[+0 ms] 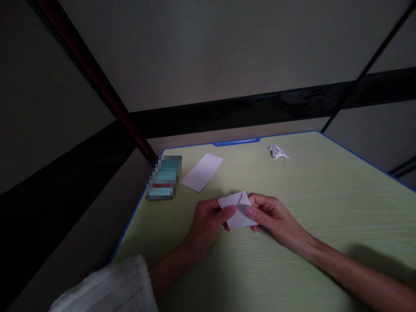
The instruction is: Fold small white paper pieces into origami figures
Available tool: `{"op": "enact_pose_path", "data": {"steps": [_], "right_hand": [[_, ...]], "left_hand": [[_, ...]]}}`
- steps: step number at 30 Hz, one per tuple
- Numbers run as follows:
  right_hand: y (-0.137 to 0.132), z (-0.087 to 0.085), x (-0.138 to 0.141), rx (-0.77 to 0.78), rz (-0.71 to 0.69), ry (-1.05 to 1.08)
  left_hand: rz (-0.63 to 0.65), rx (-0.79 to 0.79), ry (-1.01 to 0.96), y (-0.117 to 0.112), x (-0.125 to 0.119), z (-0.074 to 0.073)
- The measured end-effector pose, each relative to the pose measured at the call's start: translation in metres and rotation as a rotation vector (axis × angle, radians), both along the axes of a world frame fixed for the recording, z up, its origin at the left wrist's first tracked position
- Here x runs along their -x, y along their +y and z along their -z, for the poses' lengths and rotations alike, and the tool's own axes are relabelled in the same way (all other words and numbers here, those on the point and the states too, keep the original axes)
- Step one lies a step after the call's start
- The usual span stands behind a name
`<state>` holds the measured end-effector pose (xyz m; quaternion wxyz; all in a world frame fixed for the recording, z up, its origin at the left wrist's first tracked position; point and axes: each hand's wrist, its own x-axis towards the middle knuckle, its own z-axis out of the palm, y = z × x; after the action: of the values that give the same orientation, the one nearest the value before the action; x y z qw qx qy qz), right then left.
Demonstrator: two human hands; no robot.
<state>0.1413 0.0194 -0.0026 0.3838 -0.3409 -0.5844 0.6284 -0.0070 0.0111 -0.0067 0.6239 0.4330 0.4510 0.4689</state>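
Note:
Both hands hold a small folded white paper (237, 208) just above the pale green table (325, 208). My left hand (208, 223) pinches its left edge with thumb and fingers. On its right side, my right hand (271, 216) grips it, the thumb lying on top. The paper shows a crease running from its upper corner.
A flat white paper strip (202, 172) lies behind the hands. A blurred teal packet (163, 177) sits at the table's left corner. A small folded paper figure (277, 152) rests near the far edge. Dark bed-frame bars cross the wall behind.

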Motion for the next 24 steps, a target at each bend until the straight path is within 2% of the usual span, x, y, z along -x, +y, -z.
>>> {"op": "enact_pose_path", "data": {"steps": [2, 6, 9, 11, 14, 17, 24], "right_hand": [[-0.001, 0.0, 0.003, 0.005, 0.026, 0.018], [-0.002, 0.005, 0.004, 0.027, 0.122, 0.009], [0.0, 0.008, 0.0, 0.106, 0.073, 0.144], [0.001, 0.008, -0.002, 0.195, 0.018, 0.205], [0.001, 0.006, -0.003, 0.28, -0.008, 0.221], [0.001, 0.004, -0.003, 0.298, -0.005, 0.222], [0.0, 0.003, -0.005, 0.293, -0.025, 0.194]], "left_hand": [[-0.02, -0.024, 0.011, -0.001, -0.001, 0.0], [0.047, -0.03, -0.033, -0.002, -0.002, 0.0], [0.044, 0.07, -0.269, 0.001, 0.001, -0.002], [0.006, 0.204, -0.443, 0.005, 0.005, -0.005], [0.02, 0.306, -0.581, 0.01, 0.01, -0.01], [0.085, 0.258, -0.543, 0.009, 0.012, -0.012], [0.199, 0.056, -0.237, 0.001, 0.008, -0.013]]}}
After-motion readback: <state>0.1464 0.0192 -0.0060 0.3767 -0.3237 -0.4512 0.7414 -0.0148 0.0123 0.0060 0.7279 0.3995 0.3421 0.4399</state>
